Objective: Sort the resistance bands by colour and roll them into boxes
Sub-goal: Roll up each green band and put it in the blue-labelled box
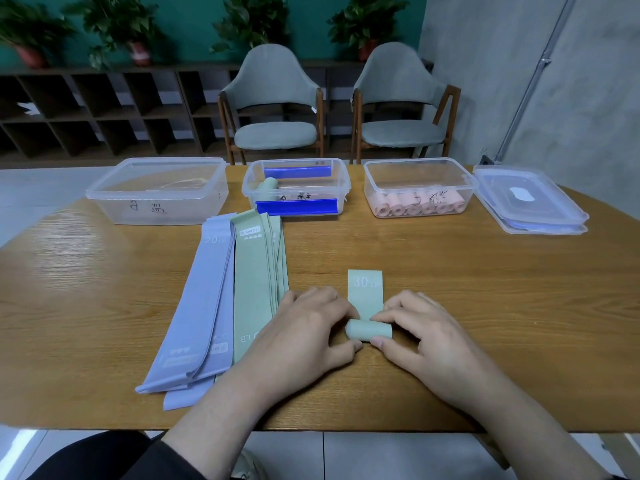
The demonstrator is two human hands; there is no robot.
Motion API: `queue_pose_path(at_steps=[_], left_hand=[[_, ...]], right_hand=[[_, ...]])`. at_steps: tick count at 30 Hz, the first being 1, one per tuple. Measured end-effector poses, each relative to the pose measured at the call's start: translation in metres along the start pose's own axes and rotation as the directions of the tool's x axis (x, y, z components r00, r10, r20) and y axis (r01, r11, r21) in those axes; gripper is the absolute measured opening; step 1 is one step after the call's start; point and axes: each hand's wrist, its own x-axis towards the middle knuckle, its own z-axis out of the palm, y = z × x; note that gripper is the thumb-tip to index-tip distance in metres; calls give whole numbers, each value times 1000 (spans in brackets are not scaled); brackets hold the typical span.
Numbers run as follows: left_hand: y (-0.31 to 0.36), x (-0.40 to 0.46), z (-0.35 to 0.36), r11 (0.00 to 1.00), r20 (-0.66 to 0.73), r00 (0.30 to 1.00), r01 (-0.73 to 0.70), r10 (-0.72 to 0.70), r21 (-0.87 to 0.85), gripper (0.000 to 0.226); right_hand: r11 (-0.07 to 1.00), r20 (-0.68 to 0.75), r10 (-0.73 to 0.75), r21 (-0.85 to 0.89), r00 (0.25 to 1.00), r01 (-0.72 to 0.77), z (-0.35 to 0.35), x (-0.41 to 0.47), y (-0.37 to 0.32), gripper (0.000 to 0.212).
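Step in hand: rolling a green band (367, 308) on the tabletop (485, 306); most of it is already wound into a roll, with a short flat tail marked "30 LB" left beyond it.
Left hand (308, 327): fingers curled round the left end of the roll, pinching it.
Right hand (426, 334): fingers and thumb pinched on the right end of the same roll.
Next move, as I judge it: keep the roll tight, wind in the tail, then carry it to the middle box (296, 188), where one green roll seems to lie, though the plastic blurs it.
Left box (156, 192): clear, looks to hold no bands.
Lilac bands (204, 306): flat pile, unrolled, just left of the green ones.
Green pile (256, 271): flat, touching the lilac pile; the left wrist lies over its near end.
Right box (419, 188): a row of pink rolls inside.
Lids (530, 202): stacked at the far right.
Surface: wood-grain, glossy.
Room: two grey chairs (277, 105), dark shelving, potted plants against a green wall.
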Motion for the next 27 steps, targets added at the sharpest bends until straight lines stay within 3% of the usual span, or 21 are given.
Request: queue_pose_path(at_steps=[4, 9, 15, 19, 24, 27], left_hand=[[-1, 0, 1, 1000, -5, 1000, 2, -2, -14, 27], [0, 0, 0, 1000, -13, 1000, 10, -11, -19, 33], [-2, 0, 1, 1000, -13, 1000, 22, -22, -21, 28], [-1, 1, 1, 1000, -14, 1000, 26, -26, -15, 34], [-1, 1, 0, 1000, -10, 1000, 29, -29, -8, 29], [0, 1, 0, 999, -5, 999, 34, -34, 9, 30]], right_hand=[[1000, 5, 15, -1, 1000, -15, -1, 0, 0, 35], [1000, -13, 2, 18, 1000, -2, -1, 0, 0, 19], [1000, -5, 11, 3, 1000, -11, 0, 0, 1, 34], [1000, -8, 4, 6, 1000, -4, -1, 1, 0, 23], [1000, 9, 13, -29, 1000, -12, 0, 1, -1, 34], [999, 8, 17, -31, 1000, -16, 0, 1, -1, 28]])
